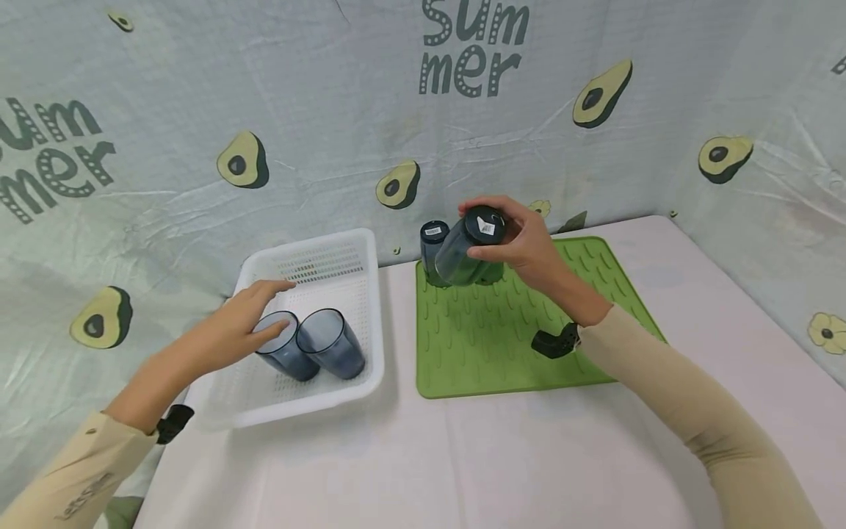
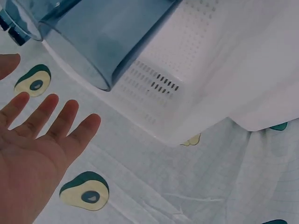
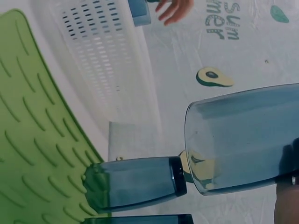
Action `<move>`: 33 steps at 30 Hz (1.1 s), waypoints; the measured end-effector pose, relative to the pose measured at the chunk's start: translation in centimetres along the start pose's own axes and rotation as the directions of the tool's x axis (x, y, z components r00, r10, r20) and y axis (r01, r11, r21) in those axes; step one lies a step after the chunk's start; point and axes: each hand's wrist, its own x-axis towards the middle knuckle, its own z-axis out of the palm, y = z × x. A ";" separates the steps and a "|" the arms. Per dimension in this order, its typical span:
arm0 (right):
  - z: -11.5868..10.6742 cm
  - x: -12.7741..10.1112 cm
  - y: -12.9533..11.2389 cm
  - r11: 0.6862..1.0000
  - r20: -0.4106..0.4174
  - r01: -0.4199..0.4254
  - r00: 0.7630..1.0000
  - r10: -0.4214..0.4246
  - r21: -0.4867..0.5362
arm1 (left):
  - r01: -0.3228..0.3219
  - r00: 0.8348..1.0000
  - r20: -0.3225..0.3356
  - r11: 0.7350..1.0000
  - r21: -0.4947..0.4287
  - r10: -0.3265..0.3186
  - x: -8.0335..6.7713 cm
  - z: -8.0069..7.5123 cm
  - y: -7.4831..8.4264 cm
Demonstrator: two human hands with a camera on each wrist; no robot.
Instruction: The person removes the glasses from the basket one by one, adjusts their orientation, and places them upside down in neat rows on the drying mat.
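My right hand (image 1: 512,239) grips a blue-grey plastic cup (image 1: 465,253) by its base, upside down and tilted, above the far left corner of a green ribbed mat (image 1: 502,330). Just left of it an identical cup (image 1: 432,246) stands inverted on the mat. In the right wrist view the held cup (image 3: 243,140) hangs beside the standing cup (image 3: 135,182), and the edge of one more cup (image 3: 140,219) shows below. My left hand (image 1: 261,312) reaches with straight fingers over a white perforated basket (image 1: 311,246), at the rim of the left cup (image 1: 287,353) of two; the other cup (image 1: 333,342) leans beside it. The open palm (image 2: 42,121) holds nothing.
Basket and mat lie side by side on a white table (image 1: 529,455). An avocado-print cloth (image 1: 330,110) walls in the back and both sides. The near half of the mat is bare.
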 end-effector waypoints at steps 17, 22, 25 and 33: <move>-2.4 -1.1 -0.7 0.999 -0.029 -0.008 1.000 0.006 -0.048 | 0.026 1.000 0.012 0.996 -0.080 -0.025 -1.9 2.2 -1.6; -3.0 -1.2 -0.9 0.999 -0.022 -0.020 1.000 0.018 -0.050 | 0.039 0.999 0.008 0.995 -0.088 -0.039 -2.0 2.4 -2.4; -3.2 -1.4 -1.1 0.999 -0.018 -0.033 0.999 0.032 -0.042 | 0.060 0.998 0.017 0.994 -0.097 -0.058 -1.9 2.5 -2.8; -3.6 -1.6 -1.3 0.992 -0.039 -0.118 0.992 0.117 -0.036 | 0.066 0.998 0.013 0.989 -0.136 -0.064 -1.2 2.0 -3.5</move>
